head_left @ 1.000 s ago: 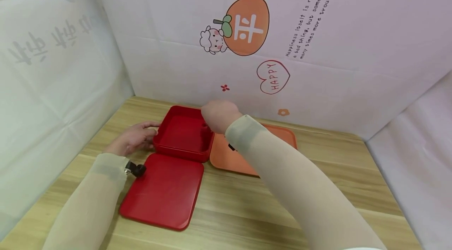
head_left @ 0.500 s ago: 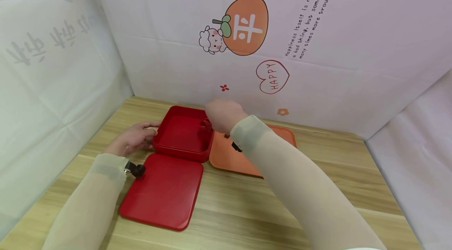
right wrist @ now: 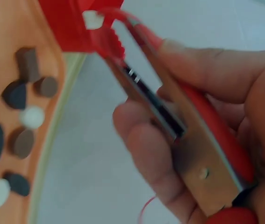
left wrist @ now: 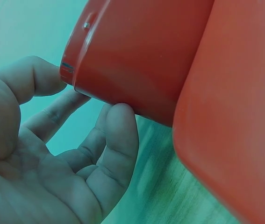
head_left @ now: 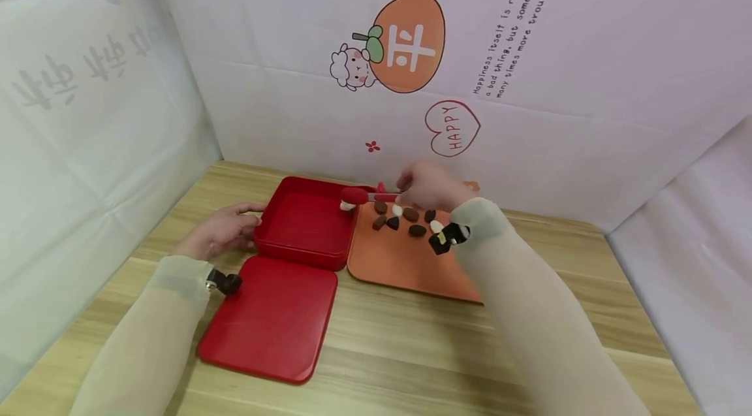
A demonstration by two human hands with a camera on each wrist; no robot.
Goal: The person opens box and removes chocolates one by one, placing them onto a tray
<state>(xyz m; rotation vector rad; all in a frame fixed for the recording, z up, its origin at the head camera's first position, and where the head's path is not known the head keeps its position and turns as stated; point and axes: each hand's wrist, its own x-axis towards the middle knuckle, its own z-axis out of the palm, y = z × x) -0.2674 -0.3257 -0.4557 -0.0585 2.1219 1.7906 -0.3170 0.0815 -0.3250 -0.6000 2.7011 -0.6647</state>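
The right hand (head_left: 431, 187) holds red-tipped metal tongs (head_left: 356, 196), laid nearly level above the right rim of a red box (head_left: 299, 255). At their tips is a small white piece (head_left: 347, 206), like a white chocolate, over the box. In the right wrist view, fingers and thumb wrap the tongs' arms (right wrist: 193, 149). The left hand (head_left: 226, 230) rests against the box's left side; in the left wrist view, relaxed fingertips (left wrist: 123, 116) touch its wall. Brown, dark and white chocolate-like pieces (head_left: 410, 215) lie on the orange tray (head_left: 388, 266).
A flat red lid (head_left: 270, 318) lies in front of the box. The tray stands directly right of the box on a wooden table (head_left: 382, 351). A white printed sheet (head_left: 282, 109) rises behind the box and tray.
The right hand has moved right, from over the box's right edge to above the tray. The tongs swung from pointing downward to nearly level, showing the white piece. The left hand stayed put.
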